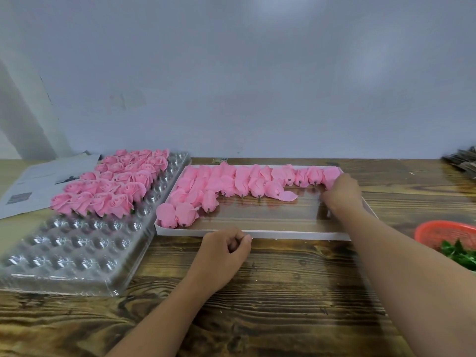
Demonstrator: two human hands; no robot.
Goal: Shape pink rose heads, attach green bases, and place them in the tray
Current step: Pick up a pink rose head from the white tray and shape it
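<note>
Right hand (341,191) reaching onto far-right rose head (331,176) in white box (257,234); grip unclear. Left hand (226,249) curled, empty, on tabletop (283,292). Petals look soft, crushable: pinch base, not bloom.

Desk layout, left to right

Cavity tray (77,243) sits far left with finished roses (110,186) filling its back rows, papers (38,181) behind it. Flat box (257,234) in the middle holds unshaped rose heads (231,184) along its back. Basket (443,231) of bases (461,253) is at the right edge.
</note>
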